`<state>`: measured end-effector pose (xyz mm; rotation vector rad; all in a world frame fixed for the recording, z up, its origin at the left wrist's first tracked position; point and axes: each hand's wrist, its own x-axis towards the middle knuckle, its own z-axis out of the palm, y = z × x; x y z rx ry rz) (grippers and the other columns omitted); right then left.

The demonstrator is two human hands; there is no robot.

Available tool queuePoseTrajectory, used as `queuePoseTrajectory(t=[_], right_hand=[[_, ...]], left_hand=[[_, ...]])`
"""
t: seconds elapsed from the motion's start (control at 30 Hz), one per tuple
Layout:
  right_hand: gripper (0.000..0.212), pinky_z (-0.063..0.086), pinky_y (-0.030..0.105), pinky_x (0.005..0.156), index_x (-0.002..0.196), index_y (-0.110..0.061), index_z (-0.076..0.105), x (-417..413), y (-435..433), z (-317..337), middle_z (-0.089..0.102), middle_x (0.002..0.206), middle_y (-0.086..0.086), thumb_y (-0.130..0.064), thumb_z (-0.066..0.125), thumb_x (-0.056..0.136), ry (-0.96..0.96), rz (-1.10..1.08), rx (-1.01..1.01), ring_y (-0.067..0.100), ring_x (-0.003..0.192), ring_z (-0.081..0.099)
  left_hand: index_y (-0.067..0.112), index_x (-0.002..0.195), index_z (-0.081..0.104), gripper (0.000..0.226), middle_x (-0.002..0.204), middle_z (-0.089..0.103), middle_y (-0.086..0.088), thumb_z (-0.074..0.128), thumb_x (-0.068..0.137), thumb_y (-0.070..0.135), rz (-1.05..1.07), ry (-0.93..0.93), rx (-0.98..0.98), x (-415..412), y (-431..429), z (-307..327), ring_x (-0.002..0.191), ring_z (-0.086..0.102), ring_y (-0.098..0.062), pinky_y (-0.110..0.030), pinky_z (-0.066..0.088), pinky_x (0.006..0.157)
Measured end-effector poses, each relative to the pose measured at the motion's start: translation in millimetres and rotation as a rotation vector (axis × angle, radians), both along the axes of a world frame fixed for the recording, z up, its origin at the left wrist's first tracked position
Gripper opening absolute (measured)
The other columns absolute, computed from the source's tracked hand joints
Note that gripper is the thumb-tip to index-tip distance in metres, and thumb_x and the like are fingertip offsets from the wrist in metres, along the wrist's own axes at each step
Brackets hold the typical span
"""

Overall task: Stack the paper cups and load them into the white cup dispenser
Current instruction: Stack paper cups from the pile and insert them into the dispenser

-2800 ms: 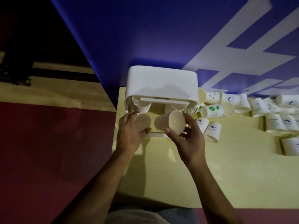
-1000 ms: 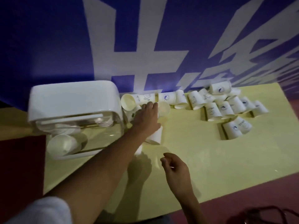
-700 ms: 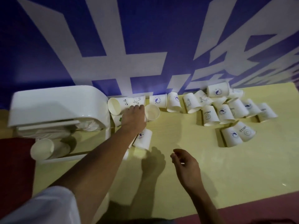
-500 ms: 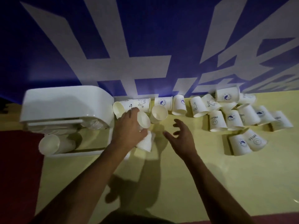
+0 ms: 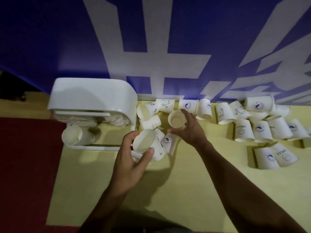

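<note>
The white cup dispenser (image 5: 90, 95) stands at the table's back left, with a stack of cups (image 5: 77, 136) lying on its base tray. My left hand (image 5: 133, 158) holds a paper cup (image 5: 148, 147) tilted, its mouth toward me, just right of the dispenser. My right hand (image 5: 188, 130) curls around an upright paper cup (image 5: 176, 119), thumb and fingers on its sides. Several loose cups (image 5: 151, 111) lie tumbled between the dispenser and my hands.
Several more printed paper cups (image 5: 260, 125) lie on their sides or upside down across the back right of the yellow table (image 5: 185, 190). A blue wall with white lettering (image 5: 159, 47) stands directly behind. Dark red floor (image 5: 25, 165) lies to the left.
My left hand has lifted a cup off the pile and drawn it toward me. My right hand has reached forward from open air and closed around the upright cup.
</note>
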<state>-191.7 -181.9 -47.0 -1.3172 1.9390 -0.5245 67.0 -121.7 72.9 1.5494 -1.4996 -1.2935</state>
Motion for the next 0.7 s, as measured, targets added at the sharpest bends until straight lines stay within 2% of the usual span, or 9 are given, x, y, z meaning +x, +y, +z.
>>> queuePoseTrajectory(t=[0.13, 0.27, 0.4, 0.5, 0.6, 0.7], right_hand=[[0.097, 0.049, 0.043, 0.100, 0.153, -0.019, 0.041, 10.9, 2.5, 2.0, 0.053, 0.148, 0.006, -0.046, 0.090, 0.073, 0.072, -0.017, -0.052, 0.027, 0.132, 0.054], [0.090, 0.051, 0.040, 0.096, 0.146, -0.016, 0.047, 24.4, 16.0, 20.4, 0.061, 0.139, 0.005, -0.048, 0.089, 0.073, 0.081, -0.155, -0.168, 0.025, 0.124, 0.058], [0.071, 0.053, 0.034, 0.081, 0.131, -0.025, 0.054, 67.3, 36.8, 62.9, 0.062, 0.120, -0.010, -0.050, 0.088, 0.074, -0.002, -0.299, -0.302, 0.009, 0.105, 0.057], [0.066, 0.050, 0.024, 0.078, 0.133, -0.029, 0.052, 125.5, 51.3, 89.3, 0.057, 0.117, -0.021, -0.057, 0.080, 0.080, -0.151, -0.371, -0.372, -0.001, 0.096, 0.056], [0.061, 0.051, 0.025, 0.082, 0.129, -0.033, 0.051, 190.9, 58.9, 102.7, 0.060, 0.113, -0.031, -0.061, 0.070, 0.078, -0.272, -0.414, -0.382, -0.004, 0.102, 0.061], [0.054, 0.051, 0.019, 0.087, 0.127, -0.036, 0.051, 246.5, 62.3, 108.4, 0.059, 0.119, -0.029, -0.044, 0.076, 0.080, -0.346, -0.422, -0.397, -0.004, 0.107, 0.061]], left_hand=[[0.036, 0.135, 0.050, 0.068, 0.127, 0.063, 0.015, 0.075, 0.075, 0.056, -0.005, -0.052, -0.002, 25.6, -1.9, -3.0, 0.111, 0.062, -0.012, -0.031, 0.053, 0.089], [0.033, 0.137, 0.052, 0.076, 0.132, 0.062, 0.014, 0.081, 0.071, 0.056, -0.032, -0.080, -0.010, 63.3, -4.9, 0.2, 0.116, 0.061, -0.013, -0.040, 0.053, 0.094], [0.033, 0.134, 0.053, 0.076, 0.131, 0.063, 0.013, 0.086, 0.069, 0.054, 0.004, -0.057, -0.046, 118.8, -14.3, 8.7, 0.119, 0.060, -0.013, -0.036, 0.052, 0.095], [0.031, 0.132, 0.055, 0.073, 0.130, 0.062, 0.012, 0.084, 0.069, 0.054, 0.073, -0.068, -0.109, 166.7, -26.9, 9.6, 0.119, 0.060, -0.016, -0.036, 0.053, 0.093], [0.028, 0.131, 0.056, 0.071, 0.129, 0.061, 0.012, 0.082, 0.068, 0.049, 0.152, -0.096, -0.173, 209.6, -41.6, 7.9, 0.117, 0.060, -0.012, -0.025, 0.051, 0.090], [0.024, 0.129, 0.056, 0.072, 0.125, 0.060, 0.010, 0.090, 0.066, 0.037, 0.186, -0.143, -0.218, 236.2, -58.6, 0.1, 0.111, 0.058, -0.008, -0.014, 0.047, 0.088]])
